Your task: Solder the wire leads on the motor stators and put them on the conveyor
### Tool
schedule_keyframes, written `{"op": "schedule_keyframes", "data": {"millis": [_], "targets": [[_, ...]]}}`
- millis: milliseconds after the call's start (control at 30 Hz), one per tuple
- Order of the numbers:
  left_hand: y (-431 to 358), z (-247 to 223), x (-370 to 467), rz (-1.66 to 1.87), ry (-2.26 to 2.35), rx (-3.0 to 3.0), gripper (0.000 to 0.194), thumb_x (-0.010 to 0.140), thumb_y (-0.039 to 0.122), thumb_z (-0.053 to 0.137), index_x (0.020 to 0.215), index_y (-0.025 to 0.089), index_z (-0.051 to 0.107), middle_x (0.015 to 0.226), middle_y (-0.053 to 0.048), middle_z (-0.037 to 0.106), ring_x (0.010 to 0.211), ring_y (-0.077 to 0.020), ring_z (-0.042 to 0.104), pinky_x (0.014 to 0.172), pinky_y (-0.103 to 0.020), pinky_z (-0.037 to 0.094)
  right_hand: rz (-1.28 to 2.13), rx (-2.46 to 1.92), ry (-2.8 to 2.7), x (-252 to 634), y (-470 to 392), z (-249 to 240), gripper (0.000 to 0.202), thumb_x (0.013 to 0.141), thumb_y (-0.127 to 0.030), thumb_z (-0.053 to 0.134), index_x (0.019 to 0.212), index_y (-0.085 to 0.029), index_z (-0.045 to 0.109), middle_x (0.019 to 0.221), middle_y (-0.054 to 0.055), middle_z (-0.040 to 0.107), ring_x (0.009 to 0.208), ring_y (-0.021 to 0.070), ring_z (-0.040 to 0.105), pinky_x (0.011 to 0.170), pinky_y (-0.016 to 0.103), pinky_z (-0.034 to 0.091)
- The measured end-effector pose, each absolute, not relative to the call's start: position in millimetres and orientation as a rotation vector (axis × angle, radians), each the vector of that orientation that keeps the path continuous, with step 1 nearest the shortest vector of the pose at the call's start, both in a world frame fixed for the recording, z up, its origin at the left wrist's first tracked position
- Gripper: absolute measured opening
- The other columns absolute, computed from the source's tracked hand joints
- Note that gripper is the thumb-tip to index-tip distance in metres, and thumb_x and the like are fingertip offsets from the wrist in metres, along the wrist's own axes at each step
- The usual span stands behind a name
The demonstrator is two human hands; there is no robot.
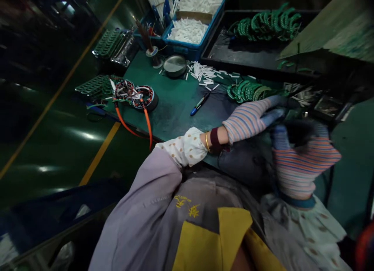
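Note:
My left hand, in a striped glove with dark blue fingertips, reaches right across the bench. Its thumb and fingers close together in a dark, blurred spot. Facing it is my right hand, in a similar glove, with bent fingers smeared by motion. Whatever lies between the fingertips is too dark to make out. Just beyond the left hand lies a row of green curved boards with thin dark wires. A blue-capped marker pen lies on the green bench mat.
Loose white tubes lie near a round metal dish. Behind stand a blue bin of white tubes and a black tray with green boards. At left sit wired round assemblies with orange cables.

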State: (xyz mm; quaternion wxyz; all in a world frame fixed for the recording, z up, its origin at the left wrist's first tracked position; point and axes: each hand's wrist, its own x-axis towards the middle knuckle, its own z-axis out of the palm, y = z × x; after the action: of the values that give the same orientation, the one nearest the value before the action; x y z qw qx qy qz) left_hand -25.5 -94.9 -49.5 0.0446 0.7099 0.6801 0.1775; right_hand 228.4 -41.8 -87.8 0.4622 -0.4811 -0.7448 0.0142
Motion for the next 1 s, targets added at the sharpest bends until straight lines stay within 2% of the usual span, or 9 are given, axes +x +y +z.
{"op": "schedule_keyframes", "data": {"millis": [67, 133, 233, 300, 400, 500, 633, 800, 1000], "targets": [[-83.1, -47.8, -6.2, 0.526, 1.952, 2.233, 0.057, 0.131, 0.070, 0.058, 0.117, 0.023, 0.087, 0.175, -0.011, 0.072, 0.179, -0.0310, 0.048, 0.147, -0.057, 0.045, -0.029, -1.329, -1.722, 223.2, -28.9, -97.9, 0.034, 0.098, -0.059, 0.072, 0.099, -0.026, 0.080, 0.086, 0.014, 0.087, 0.071, 0.0343, 0.083, 0.076, 0.050, 0.066], [-55.7, -50.8, 9.7, 0.502, 1.850, 2.274, 0.053, 0.132, 0.063, 0.059, 0.117, 0.021, 0.088, 0.173, -0.014, 0.073, 0.170, -0.0307, 0.061, 0.140, -0.053, 0.054, -0.044, -1.440, -1.702, 223.0, -22.9, -106.5, 0.033, 0.097, -0.057, 0.068, 0.099, -0.026, 0.079, 0.091, 0.017, 0.087, 0.079, 0.0377, 0.084, 0.084, 0.055, 0.067], [-14.6, -64.6, 25.9, 0.490, 1.767, 2.274, 0.038, 0.133, 0.048, 0.062, 0.139, 0.019, 0.086, 0.163, -0.017, 0.078, 0.153, -0.0263, 0.076, 0.130, -0.044, 0.062, 0.035, -1.511, -1.772, 223.4, -26.5, -111.8, 0.040, 0.102, -0.055, 0.062, 0.109, -0.022, 0.084, 0.103, 0.021, 0.090, 0.098, 0.0427, 0.088, 0.100, 0.061, 0.067], [-2.1, -76.5, 28.7, 0.547, 1.709, 2.247, 0.037, 0.132, 0.044, 0.066, 0.153, 0.018, 0.081, 0.161, -0.017, 0.079, 0.151, -0.0260, 0.078, 0.130, -0.040, 0.063, 0.121, -1.513, -1.770, 221.3, -33.3, -109.1, 0.048, 0.104, -0.057, 0.061, 0.116, -0.018, 0.086, 0.108, 0.022, 0.091, 0.102, 0.0412, 0.089, 0.103, 0.058, 0.067], [-1.3, -92.3, 19.3, 0.737, 1.576, 2.170, 0.036, 0.126, 0.038, 0.078, 0.156, 0.018, 0.080, 0.159, -0.018, 0.080, 0.147, -0.0311, 0.080, 0.132, -0.044, 0.064, 0.280, -1.511, -1.754, 214.4, -41.1, -100.7, 0.053, 0.108, -0.060, 0.059, 0.121, -0.017, 0.086, 0.113, 0.021, 0.092, 0.103, 0.0357, 0.088, 0.105, 0.052, 0.069], [-3.9, -100.2, 5.2, 0.901, 1.474, 2.147, 0.034, 0.128, 0.042, 0.071, 0.153, 0.022, 0.081, 0.154, -0.017, 0.081, 0.143, -0.0334, 0.080, 0.132, -0.049, 0.064, 0.361, -1.610, -1.775, 207.1, -43.5, -94.3, 0.047, 0.113, -0.056, 0.055, 0.125, -0.021, 0.085, 0.118, 0.017, 0.093, 0.107, 0.0332, 0.087, 0.108, 0.049, 0.069], [-9.2, -94.6, -4.7, 0.894, 1.468, 2.232, 0.034, 0.129, 0.044, 0.064, 0.149, 0.021, 0.079, 0.150, -0.017, 0.080, 0.143, -0.0341, 0.078, 0.131, -0.050, 0.063, 0.529, -1.653, -1.871, 203.4, -50.1, -92.1, 0.042, 0.119, -0.051, 0.053, 0.135, -0.027, 0.084, 0.122, 0.013, 0.093, 0.109, 0.0332, 0.087, 0.107, 0.048, 0.070], [-16.9, -84.3, -15.0, 0.938, 1.543, 2.350, 0.026, 0.127, 0.038, 0.060, 0.137, 0.021, 0.079, 0.139, -0.016, 0.081, 0.132, -0.0339, 0.080, 0.123, -0.049, 0.066, 0.648, -1.525, -1.909, 201.9, -51.4, -96.1, 0.044, 0.122, -0.051, 0.054, 0.142, -0.028, 0.087, 0.139, 0.014, 0.093, 0.129, 0.0373, 0.088, 0.120, 0.051, 0.068], [-0.9, -84.7, -21.5, 1.033, 1.461, 2.232, 0.027, 0.122, 0.039, 0.056, 0.131, 0.024, 0.078, 0.126, -0.014, 0.086, 0.119, -0.0321, 0.085, 0.111, -0.047, 0.071, 0.772, -1.411, -1.913, 185.6, -25.9, -101.7, 0.047, 0.126, -0.058, 0.056, 0.144, -0.028, 0.088, 0.137, 0.011, 0.094, 0.127, 0.0340, 0.088, 0.113, 0.044, 0.066]]}}
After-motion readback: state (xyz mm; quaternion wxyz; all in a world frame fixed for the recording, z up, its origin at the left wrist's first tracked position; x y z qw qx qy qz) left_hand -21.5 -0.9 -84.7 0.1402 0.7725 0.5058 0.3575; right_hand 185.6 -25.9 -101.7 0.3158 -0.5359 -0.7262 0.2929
